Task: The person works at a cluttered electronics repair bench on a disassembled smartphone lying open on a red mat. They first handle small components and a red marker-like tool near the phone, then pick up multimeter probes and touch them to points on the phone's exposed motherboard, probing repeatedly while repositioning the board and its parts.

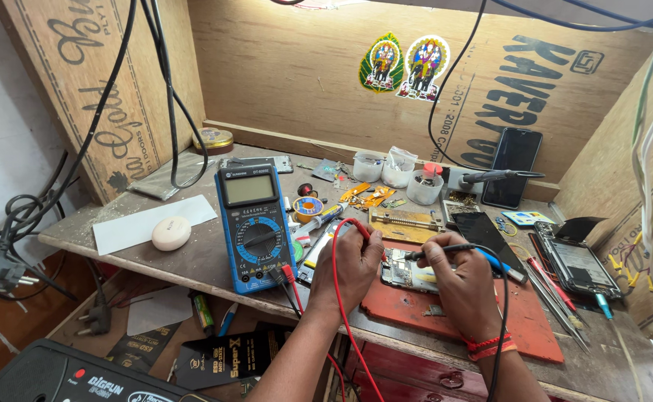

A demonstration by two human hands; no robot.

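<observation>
Near the lower middle of the frame, both hands meet over an opened phone (408, 274) that lies on a red work mat (520, 313). Left hand (352, 266) has its fingers curled around a red test probe (362, 232), whose red lead (339, 298) loops down past the wrist toward the bottom edge. Right hand (464, 279) grips a black test probe (438, 251) between thumb and fingers — its tip points left onto the phone's exposed board, and its black lead (503, 313) falls over the back of the hand. A red thread band (490, 345) circles the right wrist.

Left of the hands, a blue digital multimeter (254, 227) lies flat on the wooden bench (192, 260), with both leads plugged in at its lower end. Further left sit a white oval case (171, 233) and a sheet of white paper (137, 223).

Toward the right of the frame, tweezers (561, 301) rest beside the mat and a second opened phone (578, 264) lies near the bench edge. Behind, at upper middle, three small white plastic cups (397, 175) stand in a row, and a dark phone (513, 167) leans against the plywood back wall (297, 67) — just beside a soldering iron (494, 176).
</observation>
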